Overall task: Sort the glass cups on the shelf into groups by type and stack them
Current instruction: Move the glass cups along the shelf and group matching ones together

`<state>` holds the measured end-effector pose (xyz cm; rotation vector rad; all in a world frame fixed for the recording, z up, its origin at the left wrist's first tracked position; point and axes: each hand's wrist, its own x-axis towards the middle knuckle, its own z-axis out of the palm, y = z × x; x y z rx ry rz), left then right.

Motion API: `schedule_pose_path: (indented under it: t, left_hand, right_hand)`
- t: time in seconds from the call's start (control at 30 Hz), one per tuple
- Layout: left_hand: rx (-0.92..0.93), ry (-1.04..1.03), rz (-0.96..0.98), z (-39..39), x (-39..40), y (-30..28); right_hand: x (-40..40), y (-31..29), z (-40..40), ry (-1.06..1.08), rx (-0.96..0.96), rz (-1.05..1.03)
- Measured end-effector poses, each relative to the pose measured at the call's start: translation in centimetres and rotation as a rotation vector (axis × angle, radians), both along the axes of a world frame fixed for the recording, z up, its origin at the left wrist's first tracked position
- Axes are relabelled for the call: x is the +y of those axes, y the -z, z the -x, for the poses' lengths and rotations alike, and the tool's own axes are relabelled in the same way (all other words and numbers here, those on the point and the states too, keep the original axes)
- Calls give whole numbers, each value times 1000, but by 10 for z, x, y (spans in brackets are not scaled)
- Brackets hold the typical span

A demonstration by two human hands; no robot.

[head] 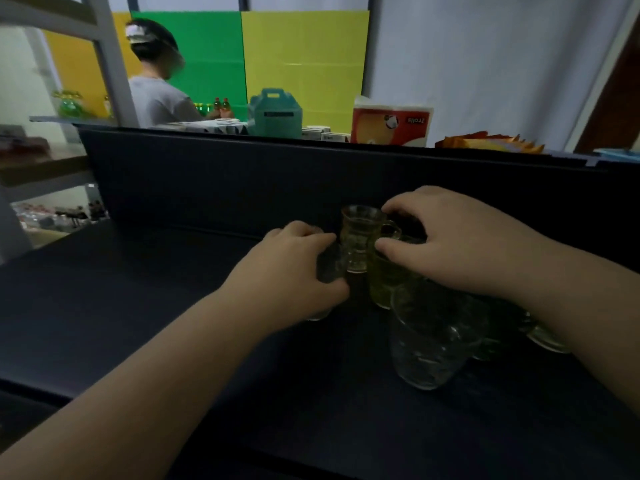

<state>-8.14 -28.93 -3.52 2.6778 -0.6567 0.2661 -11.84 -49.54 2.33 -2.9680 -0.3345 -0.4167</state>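
Several clear glass cups stand bunched on the dark shelf (pixel 145 306), right of centre. My left hand (pixel 294 268) grips a small clear glass (pixel 329 271) from the left side. Beside it rises a tall waisted glass with a handle (pixel 360 237), apparently stacked cups. My right hand (pixel 460 240) comes from the right, its curled fingers round a yellowish-tinted cup (pixel 388 275) just right of that tall one. A wide clear tumbler (pixel 429 344) stands nearest me, and more glasses (pixel 547 337) are partly hidden under my right forearm.
A dark back panel (pixel 242 181) walls the shelf behind the cups. Beyond it sit a teal carton (pixel 275 114), a red-and-white tissue pack (pixel 391 124) and orange packets (pixel 491 142). A person (pixel 156 95) stands at the far left by bottles. A grey shelf post (pixel 110 60) rises at upper left.
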Motion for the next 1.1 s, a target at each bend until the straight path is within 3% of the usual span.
schedule_pose_path:
  t: [0.17,0.33,0.57,0.73,0.93,1.1]
  left_hand:
    - [-66,-46,56,-2,45,0]
    - [-150,-75,56,-4,82,3]
    - [-86,-85,67,-6,107,10]
    - [-80,-68,74,-7,112,11]
    - [-90,-54,69,-9,111,11]
    - [-124,-62,94,-3,103,4]
  right_hand:
    - [40,-6,-28,-24,5,55]
    - [84,-3,-83,-55,170,169]
    - [122,19,-146,-14,368,413]
    - [133,31,-157,29,502,415]
    - [127,17,-134,-48,433,246]
    - [101,-17,-84,-87,195,49]
